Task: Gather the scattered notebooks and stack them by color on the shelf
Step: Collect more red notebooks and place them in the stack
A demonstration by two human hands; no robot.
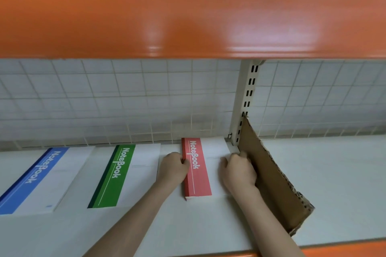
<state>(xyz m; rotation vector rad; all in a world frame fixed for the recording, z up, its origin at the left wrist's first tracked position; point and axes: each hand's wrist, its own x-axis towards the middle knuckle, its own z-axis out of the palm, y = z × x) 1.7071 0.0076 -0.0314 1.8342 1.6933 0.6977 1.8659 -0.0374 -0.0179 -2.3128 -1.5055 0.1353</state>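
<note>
Now both hands, left [175,166] & right [238,170], clamp the red stack [197,170]; uneven push could fan it vs cardboard [269,179].

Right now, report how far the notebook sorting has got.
Done, by the look of it: blue notebooks and green notebooks lie in separate spots on the shelf. In hand: the left hand and right hand grip the red stack beside the cardboard divider. Left: I see no stray notebooks, though some may lie outside the frame.
</note>
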